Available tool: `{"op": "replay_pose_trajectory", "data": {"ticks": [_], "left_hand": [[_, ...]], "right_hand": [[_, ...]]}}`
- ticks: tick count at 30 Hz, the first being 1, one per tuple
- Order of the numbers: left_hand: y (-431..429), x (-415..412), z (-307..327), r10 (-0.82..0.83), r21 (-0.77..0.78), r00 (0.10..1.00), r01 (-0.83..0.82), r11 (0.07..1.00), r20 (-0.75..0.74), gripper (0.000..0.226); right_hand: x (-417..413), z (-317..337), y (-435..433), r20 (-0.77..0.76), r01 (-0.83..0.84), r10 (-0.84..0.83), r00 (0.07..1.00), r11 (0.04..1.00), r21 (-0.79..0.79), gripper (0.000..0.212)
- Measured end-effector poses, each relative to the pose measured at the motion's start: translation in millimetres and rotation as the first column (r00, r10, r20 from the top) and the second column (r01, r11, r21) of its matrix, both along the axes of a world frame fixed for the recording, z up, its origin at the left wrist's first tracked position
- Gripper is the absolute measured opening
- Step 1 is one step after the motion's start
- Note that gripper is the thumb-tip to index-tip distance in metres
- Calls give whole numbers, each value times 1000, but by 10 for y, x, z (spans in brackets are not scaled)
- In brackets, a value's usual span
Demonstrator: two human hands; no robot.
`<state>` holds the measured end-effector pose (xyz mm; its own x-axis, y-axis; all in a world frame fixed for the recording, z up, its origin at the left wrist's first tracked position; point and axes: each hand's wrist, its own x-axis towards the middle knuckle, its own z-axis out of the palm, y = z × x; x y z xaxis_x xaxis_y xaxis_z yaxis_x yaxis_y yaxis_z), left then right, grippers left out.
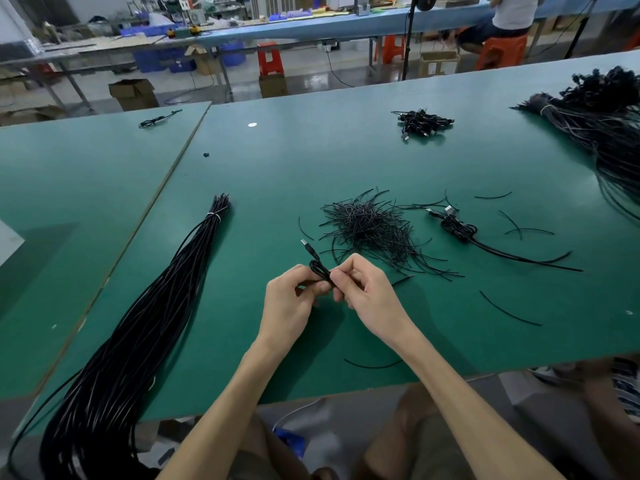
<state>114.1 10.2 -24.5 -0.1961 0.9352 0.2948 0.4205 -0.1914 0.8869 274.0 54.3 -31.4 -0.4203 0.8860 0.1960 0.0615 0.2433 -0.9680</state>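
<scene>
A coiled black USB cable (316,263) is held just above the green table (277,174), its metal plug sticking up and to the left. My left hand (289,299) grips the coil from below with curled fingers. My right hand (363,285) pinches the same coil from the right. Just beyond my hands lies a loose heap of short black twist ties (367,226).
A long bundle of black cables (138,334) runs from the left centre over the near edge. A coiled cable (457,226) lies at the right, a pile of coiled cables (420,121) farther back, a big cable bundle (602,123) at the far right. Stray ties are scattered about.
</scene>
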Motion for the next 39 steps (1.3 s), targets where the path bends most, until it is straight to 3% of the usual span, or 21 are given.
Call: {"op": "replay_pose_trajectory", "data": {"ticks": [9,13,15,19,21,26,32,39], "left_hand": [[1,5,-28,75,79,988,-65,995,-137,48],[-14,1,-14,48,-6,998,-48,999,-43,28],[-20,-2,0,23,-25,1000,-22,999,5,27],[-29,-29,3,-14,-71,988,25,997,152,12],[-32,-52,-8,-27,-83,978,44,996,206,10],[-28,-66,-26,-47,-90,972,70,994,229,11],[-24,-9,-8,-3,-9,1000,3,1000,-14,34],[-38,48,-16,3,93,987,13,996,-163,14]], "right_hand": [[-19,75,-89,91,14,-20,996,997,71,9],[-39,74,-105,157,81,-106,982,985,154,4],[-52,77,-126,202,100,-144,969,972,213,9],[-99,34,-200,362,58,-255,897,879,473,21],[-108,38,-198,389,38,-260,884,868,494,23],[-68,117,-130,256,75,-140,956,966,246,24],[-43,120,-108,188,65,-89,978,989,130,26],[9,91,-27,-27,45,-46,999,999,-27,15]]}}
